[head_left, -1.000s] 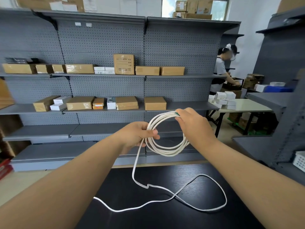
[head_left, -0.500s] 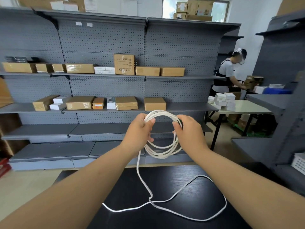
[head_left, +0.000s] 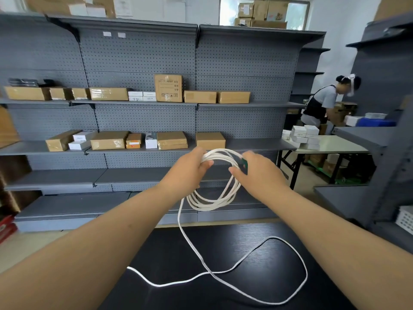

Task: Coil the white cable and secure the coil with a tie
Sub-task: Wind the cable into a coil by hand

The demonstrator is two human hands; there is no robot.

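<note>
Off to my left, grey shelves (head_left: 138,54) of perforated metal carry flat brown cardboard boxes (head_left: 109,139) and a few small white ones. Nearer, at chest height over a black table (head_left: 257,287) with a fine wood grain, my left hand (head_left: 187,171) grips the upper left of the cable (head_left: 214,206), fingers curled over the bunched strands and thumb pressed against them. It is a thin, white, slightly flattened cord wound into several loose round loops that hang between my two hands, the turns spread apart at the bottom and not lined up. From the coil's left side one strand drops to the table, where the uncoiled rest lies in a wide, limp loop crossing over itself, its free end pointing left. My right hand (head_left: 259,175) holds the coil's right side, fingers curled round the strands and thumb closed in under them; a small dark green piece (head_left: 244,163) shows against the fingers, but I cannot tell what it is. Far right, another person (head_left: 321,104) bends over boxes behind a pale table (head_left: 335,144) stacked with small white cartons.
</note>
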